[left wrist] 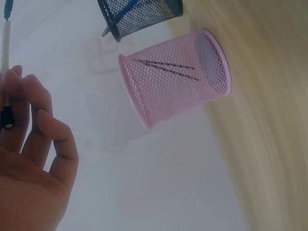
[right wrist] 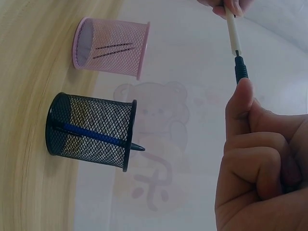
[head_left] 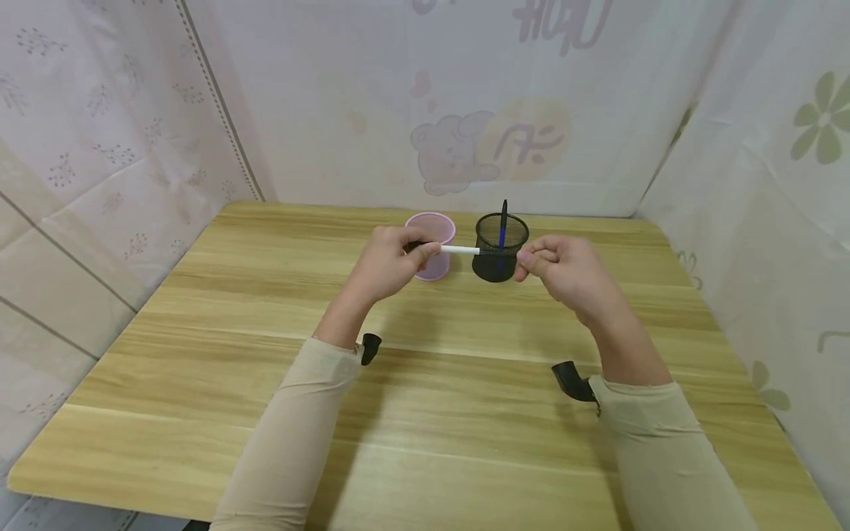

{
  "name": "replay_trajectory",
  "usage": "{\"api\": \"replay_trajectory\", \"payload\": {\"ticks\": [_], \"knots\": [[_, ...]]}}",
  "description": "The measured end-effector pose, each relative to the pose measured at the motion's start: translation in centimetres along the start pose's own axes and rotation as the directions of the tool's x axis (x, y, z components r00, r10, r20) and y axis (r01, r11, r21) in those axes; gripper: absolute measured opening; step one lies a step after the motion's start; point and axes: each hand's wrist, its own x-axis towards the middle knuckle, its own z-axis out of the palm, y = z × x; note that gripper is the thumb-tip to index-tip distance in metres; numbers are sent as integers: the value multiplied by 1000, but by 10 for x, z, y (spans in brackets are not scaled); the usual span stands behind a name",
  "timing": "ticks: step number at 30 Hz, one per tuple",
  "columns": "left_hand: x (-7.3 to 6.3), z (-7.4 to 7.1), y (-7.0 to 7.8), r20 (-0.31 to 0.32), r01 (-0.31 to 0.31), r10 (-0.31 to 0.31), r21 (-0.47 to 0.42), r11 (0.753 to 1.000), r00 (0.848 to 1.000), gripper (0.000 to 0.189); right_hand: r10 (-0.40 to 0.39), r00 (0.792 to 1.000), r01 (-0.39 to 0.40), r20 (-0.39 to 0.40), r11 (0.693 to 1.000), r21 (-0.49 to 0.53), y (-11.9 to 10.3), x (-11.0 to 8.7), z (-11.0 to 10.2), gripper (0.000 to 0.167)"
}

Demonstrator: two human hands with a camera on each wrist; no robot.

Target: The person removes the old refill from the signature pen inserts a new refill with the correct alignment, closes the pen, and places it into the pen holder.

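Note:
Both hands hold a pen level in the air in front of the two cups. The left hand [head_left: 392, 262] pinches its white tube [head_left: 460, 249], whose black end [left wrist: 7, 117] shows in the left wrist view. Between thumb and fingers, the right hand [head_left: 564, 273] pinches the dark part [right wrist: 241, 69]. In the right wrist view a thin dark tip bridges the dark part and the white tube's end. Behind the right hand stands a black mesh pen cup [right wrist: 91, 110] with a blue-and-black pen [head_left: 504, 214] upright in it. A pink mesh cup [left wrist: 173, 82] stands partly behind the left hand.
The cups stand near the back edge of a wooden table [head_left: 265, 295]. Printed curtains [head_left: 332, 110] hang behind it and at both sides. Black wrist mounts [head_left: 572, 381] stick out from the sleeves. Two thin dark lines show through the pink mesh; what they are I cannot tell.

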Motion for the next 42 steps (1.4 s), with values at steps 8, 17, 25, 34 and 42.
{"api": "replay_trajectory", "payload": {"ticks": [8, 17, 25, 34, 42], "knots": [[-1, -2, 0, 2, 5, -5, -10, 1000, 1000, 20, 1, 1000, -1, -2, 1000, 20, 3, -1, -4, 32], [-2, -5, -4, -5, 6, -6, -24, 1000, 1000, 19, -15, 1000, 16, -8, 997, 72, 5, -2, -8, 30], [-4, -10, -8, -10, -10, 10, -38, 999, 1000, 18, -24, 1000, 24, 0, 993, 117, 8, -4, -12, 30], [-7, -15, -13, -18, 12, -13, -82, 997, 1000, 16, -28, 1000, 28, 1, 991, 131, 11, -4, -17, 30], [-8, -18, -15, -28, 18, -20, -81, 997, 999, 15, -41, 999, 42, -8, 987, 154, 11, -5, -19, 28]]}}
